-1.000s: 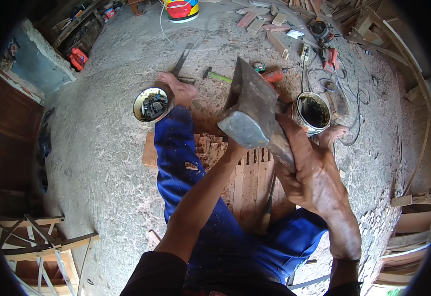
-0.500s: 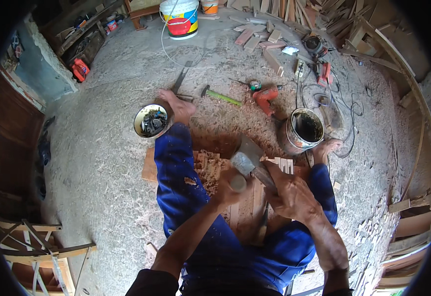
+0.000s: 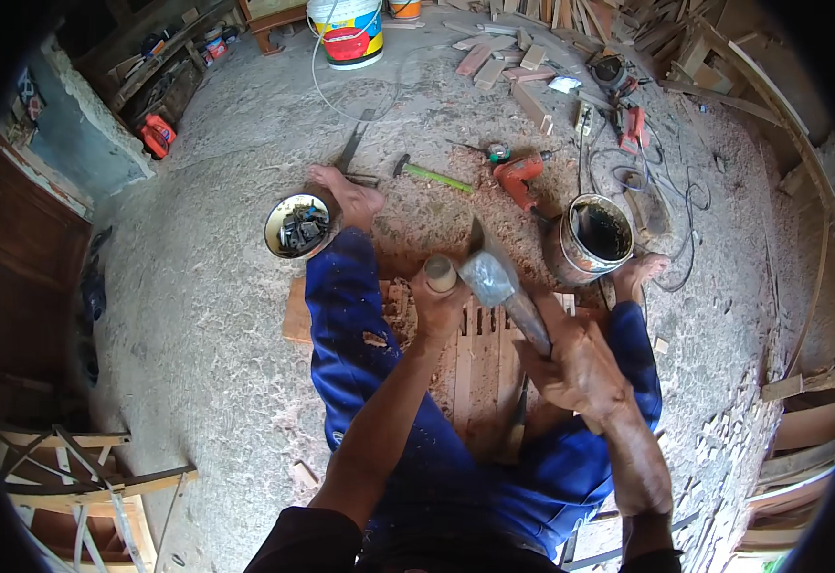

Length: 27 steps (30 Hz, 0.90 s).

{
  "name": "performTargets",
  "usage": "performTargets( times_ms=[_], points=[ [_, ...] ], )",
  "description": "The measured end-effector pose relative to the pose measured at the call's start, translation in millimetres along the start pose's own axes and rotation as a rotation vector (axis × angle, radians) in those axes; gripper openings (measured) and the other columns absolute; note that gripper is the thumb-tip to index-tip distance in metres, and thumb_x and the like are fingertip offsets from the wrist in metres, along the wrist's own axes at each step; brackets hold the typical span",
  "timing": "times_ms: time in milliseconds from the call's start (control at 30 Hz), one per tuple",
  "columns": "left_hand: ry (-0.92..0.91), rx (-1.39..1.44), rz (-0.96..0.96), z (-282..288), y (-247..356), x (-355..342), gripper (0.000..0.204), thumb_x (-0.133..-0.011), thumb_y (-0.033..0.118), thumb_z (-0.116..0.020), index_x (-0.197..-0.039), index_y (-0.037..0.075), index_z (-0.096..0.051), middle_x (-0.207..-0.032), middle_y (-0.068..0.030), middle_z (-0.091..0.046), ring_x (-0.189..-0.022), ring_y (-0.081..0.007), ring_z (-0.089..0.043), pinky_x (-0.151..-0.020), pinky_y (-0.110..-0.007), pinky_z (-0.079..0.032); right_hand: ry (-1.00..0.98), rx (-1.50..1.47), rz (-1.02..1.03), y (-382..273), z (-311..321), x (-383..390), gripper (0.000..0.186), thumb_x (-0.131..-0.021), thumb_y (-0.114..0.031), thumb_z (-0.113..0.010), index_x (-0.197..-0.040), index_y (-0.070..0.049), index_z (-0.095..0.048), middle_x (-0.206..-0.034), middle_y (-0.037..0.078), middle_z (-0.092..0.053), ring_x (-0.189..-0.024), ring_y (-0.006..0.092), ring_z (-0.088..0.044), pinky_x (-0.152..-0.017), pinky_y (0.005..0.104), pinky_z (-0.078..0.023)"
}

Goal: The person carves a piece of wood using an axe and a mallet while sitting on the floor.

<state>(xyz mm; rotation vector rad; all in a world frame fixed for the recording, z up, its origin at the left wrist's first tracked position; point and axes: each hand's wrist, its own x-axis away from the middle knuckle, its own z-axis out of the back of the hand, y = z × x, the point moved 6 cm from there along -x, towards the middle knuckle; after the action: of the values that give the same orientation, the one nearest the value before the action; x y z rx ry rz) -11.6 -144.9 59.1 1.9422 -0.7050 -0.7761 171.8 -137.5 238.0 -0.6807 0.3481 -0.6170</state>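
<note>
My left hand (image 3: pixel 433 313) is closed around an upright chisel, whose round wooden handle end (image 3: pixel 440 273) points up at me; its blade is hidden below the fist. My right hand (image 3: pixel 580 368) grips the wooden handle of a hatchet (image 3: pixel 490 277), with the head's blunt back toward the chisel and the blade pointing away. A small gap shows between hatchet and chisel. Beneath both hands, reddish wooden boards (image 3: pixel 475 382) lie between my legs, with a row of cut slots near their far end and shavings on them. Another wooden-handled tool (image 3: pixel 516 430) rests on the boards.
Beside my left foot stands a tin of dark metal pieces (image 3: pixel 298 229); near my right foot, a dirty bucket (image 3: pixel 596 239). Ahead lie a green-handled hammer (image 3: pixel 436 177), a handsaw (image 3: pixel 352 143), a red drill (image 3: pixel 520 179) and cables. Wood offcuts (image 3: pixel 503 67) are piled at the back.
My left hand has moved away from me with the chisel, now upright at the far end of the boards. The hatchet has shifted forward too. Slots in the boards now show more fully.
</note>
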Motion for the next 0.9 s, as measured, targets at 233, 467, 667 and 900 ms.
performTargets(
  times_ms=[233, 467, 667, 900],
  points=[
    [-0.086, -0.336, -0.182, 3, -32, 17, 0.046, -0.077, 0.003, -0.08, -0.119, 0.001, -0.061, -0.113, -0.0077, -0.067, -0.1, -0.0188, -0.064, -0.086, -0.034, -0.052, -0.232, 0.533, 0.13, 4, -30, -13, 0.071, -0.078, -0.004, -0.065, -0.143, -0.001, -0.036, -0.1, 0.026, -0.067, -0.077, 0.0443, -0.069, -0.073, 0.0501, -0.057],
    [-0.094, -0.161, -0.114, -13, -22, 16, 0.035, -0.075, -0.005, -0.075, -0.109, 0.002, -0.066, -0.104, -0.0059, -0.069, -0.091, -0.016, -0.065, -0.08, -0.03, -0.052, -0.239, 0.488, 0.084, -12, -11, -8, 0.072, -0.078, -0.007, -0.067, -0.143, 0.0, -0.037, -0.096, 0.023, -0.069, -0.081, 0.041, -0.071, -0.073, 0.0497, -0.057],
    [-0.293, -0.374, -0.16, -14, 23, 72, 0.018, -0.077, -0.005, -0.073, -0.092, 0.003, -0.066, -0.08, -0.0067, -0.067, -0.073, -0.0145, -0.064, -0.066, -0.031, -0.052, -0.285, 0.191, -0.074, 29, -21, 5, 0.067, -0.079, -0.007, -0.063, -0.14, 0.002, -0.037, -0.086, 0.03, -0.067, -0.08, 0.0448, -0.069, -0.071, 0.0515, -0.055],
    [-0.088, -0.161, -0.066, 3, 25, 23, 0.02, -0.078, -0.008, -0.073, -0.08, 0.005, -0.058, -0.072, -0.002, -0.06, -0.066, -0.0101, -0.06, -0.059, -0.028, -0.048, -0.064, -0.155, -0.291, 25, -12, 23, 0.06, -0.084, -0.009, -0.064, -0.139, 0.0, -0.043, -0.093, 0.031, -0.068, -0.092, 0.0466, -0.069, -0.08, 0.0493, -0.053]
  ],
)
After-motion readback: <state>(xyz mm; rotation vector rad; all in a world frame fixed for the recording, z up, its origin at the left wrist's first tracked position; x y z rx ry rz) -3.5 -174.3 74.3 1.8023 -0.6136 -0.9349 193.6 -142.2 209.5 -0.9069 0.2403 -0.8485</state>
